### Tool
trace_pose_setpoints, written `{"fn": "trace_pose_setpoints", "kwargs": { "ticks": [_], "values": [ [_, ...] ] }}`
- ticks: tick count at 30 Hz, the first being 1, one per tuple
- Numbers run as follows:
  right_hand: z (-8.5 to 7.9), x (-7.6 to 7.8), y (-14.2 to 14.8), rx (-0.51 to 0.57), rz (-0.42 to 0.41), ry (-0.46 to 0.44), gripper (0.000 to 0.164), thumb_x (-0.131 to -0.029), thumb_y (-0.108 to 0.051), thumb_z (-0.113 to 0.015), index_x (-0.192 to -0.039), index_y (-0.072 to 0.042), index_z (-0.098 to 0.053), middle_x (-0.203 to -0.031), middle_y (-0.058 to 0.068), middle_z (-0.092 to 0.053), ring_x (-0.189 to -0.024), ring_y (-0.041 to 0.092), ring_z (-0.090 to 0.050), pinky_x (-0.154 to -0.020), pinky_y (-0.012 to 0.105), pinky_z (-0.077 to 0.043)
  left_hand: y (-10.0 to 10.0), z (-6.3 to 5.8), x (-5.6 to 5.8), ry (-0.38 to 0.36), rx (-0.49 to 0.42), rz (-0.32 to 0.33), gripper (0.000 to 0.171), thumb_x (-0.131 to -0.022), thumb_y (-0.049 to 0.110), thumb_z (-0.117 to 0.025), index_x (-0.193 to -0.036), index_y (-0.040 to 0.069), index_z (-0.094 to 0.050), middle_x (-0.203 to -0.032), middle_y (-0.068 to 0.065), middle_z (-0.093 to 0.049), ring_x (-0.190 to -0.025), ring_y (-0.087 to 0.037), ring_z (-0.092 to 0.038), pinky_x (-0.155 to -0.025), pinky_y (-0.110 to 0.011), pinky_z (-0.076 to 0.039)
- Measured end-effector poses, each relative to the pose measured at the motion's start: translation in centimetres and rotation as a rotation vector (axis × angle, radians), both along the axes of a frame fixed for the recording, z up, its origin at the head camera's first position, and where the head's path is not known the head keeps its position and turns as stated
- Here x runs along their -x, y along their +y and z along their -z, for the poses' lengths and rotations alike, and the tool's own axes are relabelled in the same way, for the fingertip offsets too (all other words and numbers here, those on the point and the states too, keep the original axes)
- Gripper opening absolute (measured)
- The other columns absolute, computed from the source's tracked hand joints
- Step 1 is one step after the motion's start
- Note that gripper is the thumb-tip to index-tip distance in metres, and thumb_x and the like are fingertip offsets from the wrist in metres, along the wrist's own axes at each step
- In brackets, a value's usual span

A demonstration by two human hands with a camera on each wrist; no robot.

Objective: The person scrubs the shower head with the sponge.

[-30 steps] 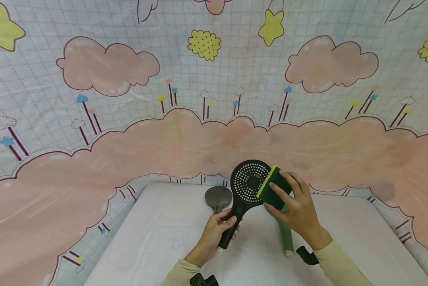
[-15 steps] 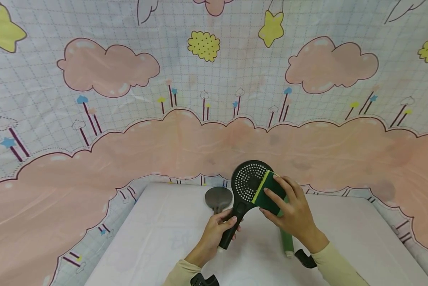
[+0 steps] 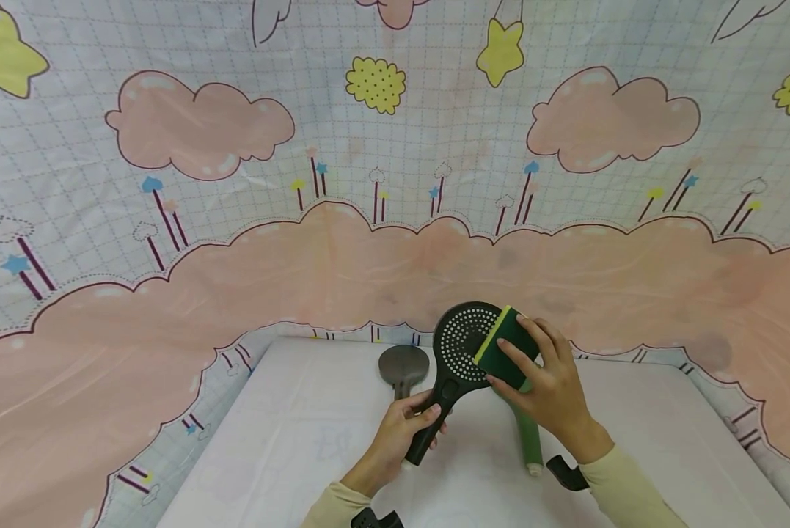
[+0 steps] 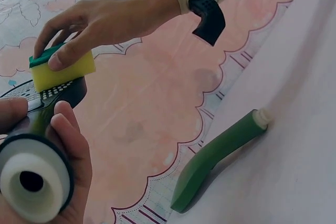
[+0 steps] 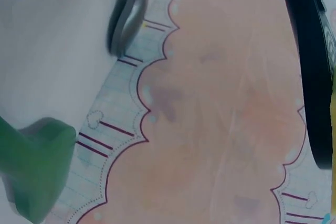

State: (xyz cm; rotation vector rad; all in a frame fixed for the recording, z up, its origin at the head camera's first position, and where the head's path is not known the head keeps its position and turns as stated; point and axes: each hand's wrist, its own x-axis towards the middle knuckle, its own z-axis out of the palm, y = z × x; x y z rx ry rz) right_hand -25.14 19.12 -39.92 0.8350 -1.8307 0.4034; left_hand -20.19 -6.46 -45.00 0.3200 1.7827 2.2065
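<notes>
My left grip (image 3: 393, 436) curls round the handle of one black shower head (image 3: 463, 345), tilted above the white table (image 3: 269, 440), its round face ringed with pale dots, and against that face sits one green-and-yellow sponge (image 3: 502, 367), pinched in my right grip (image 3: 554, 390). The table spreads to both sides, its far edge beyond; on it lie one grey shower head (image 3: 403, 364) and, rightward, one green handle (image 3: 528, 440).

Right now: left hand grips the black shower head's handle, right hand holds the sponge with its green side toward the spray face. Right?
One slip: the sponge has its yellow side, not green, toward the spray face; the left wrist view shows it. The rest stands: left hand on the handle, right hand holding the sponge.
</notes>
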Motion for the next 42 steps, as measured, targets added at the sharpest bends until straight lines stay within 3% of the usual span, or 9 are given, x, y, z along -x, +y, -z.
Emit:
{"fn": "trace_pose_setpoints", "kwargs": {
  "ticks": [5,12,22,29,34,42],
  "values": [
    [0.4,-0.4,-1.0,0.001,-0.034,0.01,0.052,-0.092,-0.06,-0.056,-0.114,-0.015,-0.071,-0.134,0.024,-0.055,-0.119,0.045,-0.049,-0.118,0.03,-0.025,0.2,0.2,0.3,0.004,-0.008,0.003,0.053,-0.096,0.024,-0.063,-0.14,-0.002,-0.049,-0.098,0.0,-0.069,-0.071,-0.007,-0.061,-0.061,-0.02,-0.051],
    [0.4,-0.9,-2.0,-0.008,-0.11,0.06,0.05,-0.09,-0.056,-0.062,-0.113,-0.012,-0.072,-0.131,0.027,-0.057,-0.117,0.048,-0.05,-0.12,0.035,-0.025,0.5,0.1,0.4,0.003,-0.031,0.013,0.054,-0.095,0.027,-0.064,-0.139,0.0,-0.051,-0.1,-0.001,-0.069,-0.072,-0.007,-0.062,-0.061,-0.02,-0.053],
    [0.0,-0.5,-1.6,-0.008,-0.073,0.054,0.051,-0.092,-0.056,-0.059,-0.113,-0.012,-0.071,-0.131,0.027,-0.056,-0.117,0.047,-0.05,-0.121,0.031,-0.024,0.0,-0.2,-0.3,-0.016,0.002,0.013,0.051,-0.096,0.024,-0.062,-0.139,-0.001,-0.051,-0.098,-0.001,-0.07,-0.07,-0.008,-0.06,-0.06,-0.021,-0.051],
    [0.3,-0.3,-1.4,0.021,-0.013,0.004,0.054,-0.092,-0.059,-0.057,-0.116,-0.013,-0.07,-0.135,0.025,-0.055,-0.121,0.046,-0.048,-0.108,0.04,-0.035,-0.4,0.5,-0.5,-0.028,-0.002,0.025,0.052,-0.095,0.024,-0.064,-0.138,-0.002,-0.051,-0.099,-0.004,-0.071,-0.076,-0.008,-0.063,-0.059,-0.019,-0.051],
    [0.4,-0.1,-2.0,0.034,-0.029,-0.003,0.053,-0.092,-0.058,-0.058,-0.116,-0.013,-0.07,-0.135,0.026,-0.054,-0.12,0.046,-0.048,-0.106,0.04,-0.036,-0.3,0.6,-0.5,-0.024,-0.005,0.021,0.051,-0.095,0.024,-0.064,-0.138,-0.002,-0.052,-0.101,-0.005,-0.071,-0.077,-0.009,-0.063,-0.058,-0.019,-0.051],
    [0.3,0.0,-3.5,0.038,-0.068,-0.001,0.052,-0.091,-0.057,-0.059,-0.116,-0.013,-0.07,-0.136,0.025,-0.054,-0.121,0.046,-0.048,-0.088,0.058,-0.049,0.3,0.5,-0.5,-0.009,0.018,0.02,0.053,-0.095,0.025,-0.064,-0.139,0.0,-0.051,-0.104,-0.008,-0.071,-0.078,-0.01,-0.064,-0.06,-0.02,-0.051]
  ]
}}
